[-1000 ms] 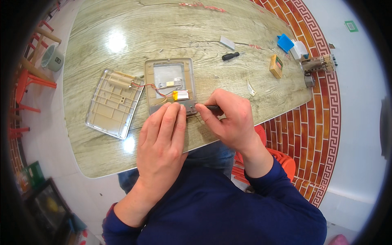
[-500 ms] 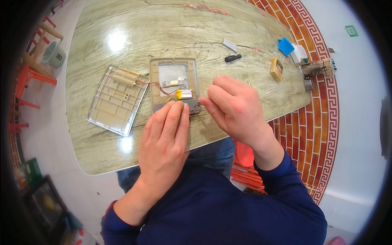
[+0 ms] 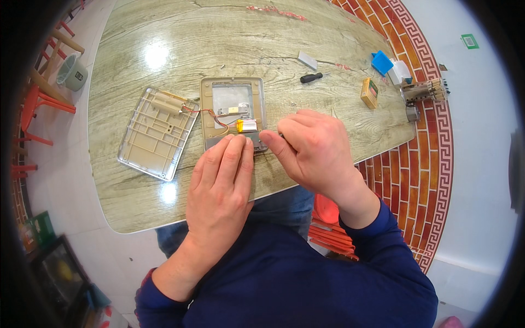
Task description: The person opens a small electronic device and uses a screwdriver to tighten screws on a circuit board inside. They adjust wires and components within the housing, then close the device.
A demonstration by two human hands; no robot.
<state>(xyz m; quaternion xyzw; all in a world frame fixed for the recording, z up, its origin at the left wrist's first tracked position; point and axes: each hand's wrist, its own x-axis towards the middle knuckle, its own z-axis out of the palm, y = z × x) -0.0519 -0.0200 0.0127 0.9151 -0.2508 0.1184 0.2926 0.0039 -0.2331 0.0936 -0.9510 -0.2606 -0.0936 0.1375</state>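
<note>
An opened tan plastic housing lies on the table, with a metal bar-shaped part, thin wires and a silver battery pack with yellow tape inside. Across its near edge runs a dark grey strip. My left hand holds this edge, fingers together over the strip and thumb hidden. At the strip's right end, my right hand is closed, its thumb near the corner. Whatever its curled fingers hold is hidden. Red and dark wires join the housing to a ribbed tan cover lying inner side up on the left.
Beyond my right hand lie a black-handled tool and a white block. Farther right are a yellow box, a blue container and a brown holder with sticks. The table's near edge runs below my hands.
My right hand has turned at the wrist, its knuckles shifting slightly right and nearer me, its thumb a little left over the corner. My left hand and the housing stay put.
</note>
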